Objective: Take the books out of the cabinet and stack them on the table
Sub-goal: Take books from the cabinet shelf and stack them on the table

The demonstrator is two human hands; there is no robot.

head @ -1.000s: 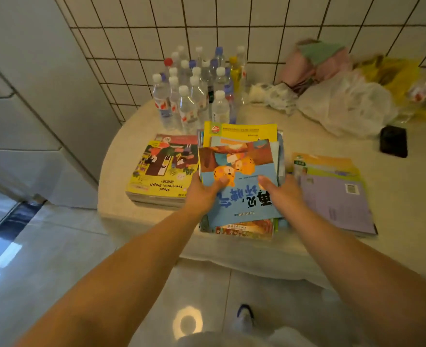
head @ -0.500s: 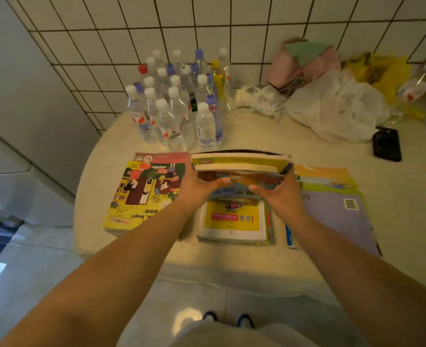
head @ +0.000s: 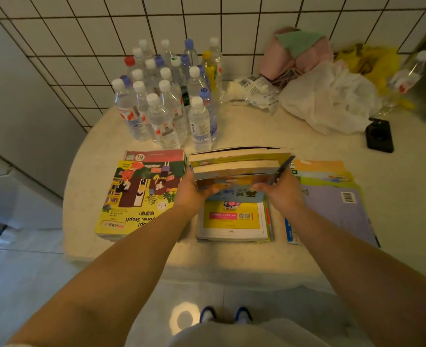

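Books in hand: a bundle of books tilted up on edge, page edges facing the camera, raised over the middle pile
Left hand: the left hand grips the bundle's left end, thumb curled across the lower cover
Right hand: the right hand grips the bundle's right end, thumb on the cover, fingers hidden behind
Middle pile: a short stack lying flat on the counter, topped by a white cover with a yellow panel, directly under the two hands
Left pile: a yellow picture book on top of a red-edged one, just beside the middle pile
Right pile: a purple book over orange and green covers, just right of the middle pile
Bottles: a cluster of water bottles standing upright at the back of the counter by the tiled wall
Back right: a white plastic bag, pink cloth, and a black phone near the counter's right edge
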